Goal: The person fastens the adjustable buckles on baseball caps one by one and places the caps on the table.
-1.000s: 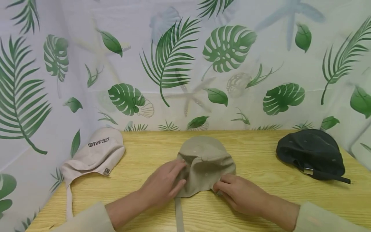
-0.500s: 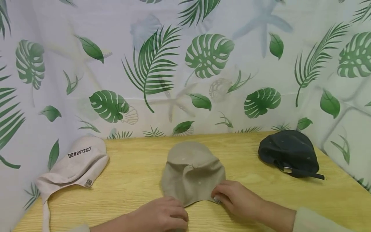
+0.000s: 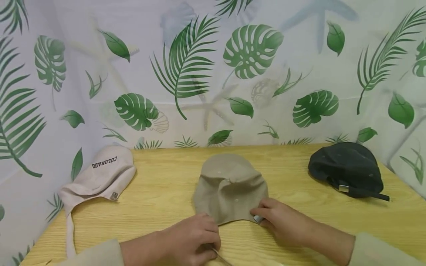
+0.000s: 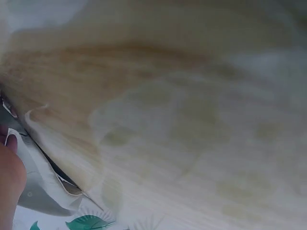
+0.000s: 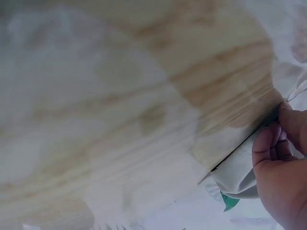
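Observation:
A khaki cap lies mid-table in the head view, its crown dented and its back edge towards me. At the near left edge of the cap, my left hand pinches its thin strap, whose end points to the lower right. My right hand pinches the cap's near right edge, where a small metal buckle shows by the fingers. The left wrist view catches my left hand at its edge beside the cap. In the right wrist view, my right hand grips the cap's rim.
To the left lies a pale cap lettered COLORADO, its strap trailing towards the front. A black cap with a metal buckle sits at the right. Behind the wooden table hangs a leaf-print cloth.
My left hand has left the cap's left side, come down towards me and taken hold of the strap, which lay straight before. The right hand stays at the buckle. The head view has shifted.

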Motion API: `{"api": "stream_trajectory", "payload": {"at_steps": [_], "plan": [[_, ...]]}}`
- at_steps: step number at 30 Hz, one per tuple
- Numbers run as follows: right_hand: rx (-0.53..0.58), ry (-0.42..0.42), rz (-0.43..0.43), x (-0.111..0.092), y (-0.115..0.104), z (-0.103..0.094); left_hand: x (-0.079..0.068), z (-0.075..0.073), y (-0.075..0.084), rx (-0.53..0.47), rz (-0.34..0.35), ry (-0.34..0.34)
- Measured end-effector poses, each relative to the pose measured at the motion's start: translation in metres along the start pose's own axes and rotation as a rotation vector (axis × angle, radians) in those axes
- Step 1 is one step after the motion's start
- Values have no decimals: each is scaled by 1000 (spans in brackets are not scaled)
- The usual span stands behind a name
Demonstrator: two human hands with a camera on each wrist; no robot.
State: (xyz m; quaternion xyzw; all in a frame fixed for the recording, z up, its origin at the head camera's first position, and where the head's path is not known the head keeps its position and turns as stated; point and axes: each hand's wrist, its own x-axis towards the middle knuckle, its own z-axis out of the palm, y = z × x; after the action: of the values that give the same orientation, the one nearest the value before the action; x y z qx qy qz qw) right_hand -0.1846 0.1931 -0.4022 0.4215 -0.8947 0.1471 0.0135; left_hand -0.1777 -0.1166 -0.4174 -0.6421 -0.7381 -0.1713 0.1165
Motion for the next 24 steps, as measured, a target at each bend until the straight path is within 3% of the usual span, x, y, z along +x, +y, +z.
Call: {"api": "stream_trajectory", "payload": {"at_steps": [3, 8, 10, 13, 17, 24], "plan": [[-45, 43, -14, 0, 0, 1, 1, 1, -2, 2, -25, 35], [-232, 274, -129, 1, 0, 9, -1, 0, -3, -75, -165, 70], [-291, 360, -139, 0, 0, 11, 0, 0, -3, -79, -202, 112], [-301, 435, -96, 0, -5, 12, 1, 3, -5, 4, -168, 237], [-250, 460, -19, 6, -16, 16, -3, 4, -8, 138, -109, 377], [-217, 484, 12, 17, -22, 17, -3, 1, -14, 220, -127, 402]]}}
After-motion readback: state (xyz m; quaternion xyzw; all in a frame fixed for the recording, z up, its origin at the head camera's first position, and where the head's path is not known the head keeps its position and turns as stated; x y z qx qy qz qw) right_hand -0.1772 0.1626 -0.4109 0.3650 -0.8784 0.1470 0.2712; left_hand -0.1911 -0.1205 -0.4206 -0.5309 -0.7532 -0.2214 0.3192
